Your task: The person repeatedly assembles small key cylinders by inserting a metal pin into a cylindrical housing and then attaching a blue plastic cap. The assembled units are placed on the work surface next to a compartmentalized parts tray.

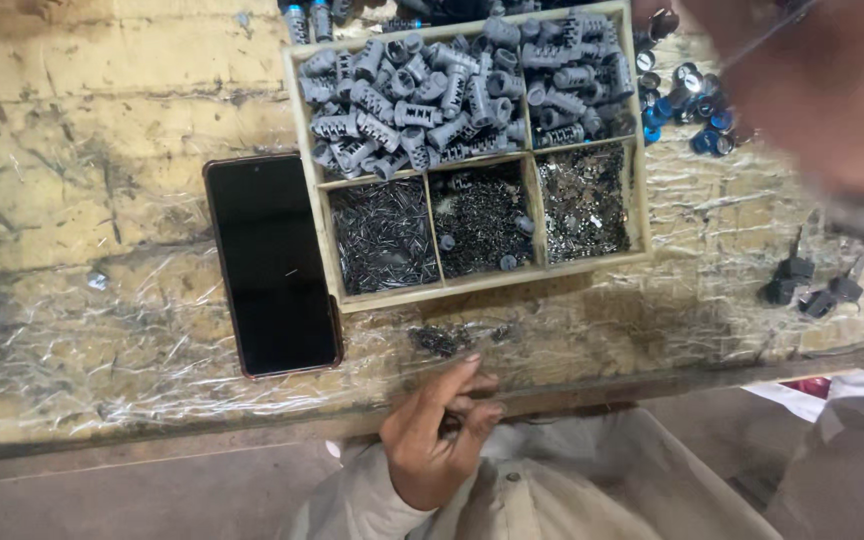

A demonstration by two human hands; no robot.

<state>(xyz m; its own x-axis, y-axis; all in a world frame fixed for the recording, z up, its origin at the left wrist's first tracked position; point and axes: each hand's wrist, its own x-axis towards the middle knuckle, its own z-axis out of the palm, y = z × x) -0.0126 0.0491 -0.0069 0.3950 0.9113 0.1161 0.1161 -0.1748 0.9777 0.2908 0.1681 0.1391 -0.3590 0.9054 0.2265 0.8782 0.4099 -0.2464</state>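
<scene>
My left hand (pixel 440 432) rests at the near edge of the workbench, over my lap, with thumb and fingertips pinched together; I can make out nothing between them. Just beyond it lies a small heap of dark metal bits (pixel 439 340). Further back stands a wooden compartment tray (pixel 324 215): grey plastic lock cylinders (pixel 407 105) fill its two back bins, and thin pins (pixel 382 235), tiny springs (pixel 479 222) and small metal chips (pixel 582 200) fill the three front ones. My right hand (pixel 802 85) is raised close to the camera at the top right, badly blurred, its grip unreadable.
A black phone (pixel 270 262) lies face up left of the tray. Blue and silver caps (pixel 697 105) are piled right of the tray, and two dark keyed parts (pixel 812 285) sit near the right edge. Crinkled clear plastic (pixel 102 330) covers the worn yellow bench.
</scene>
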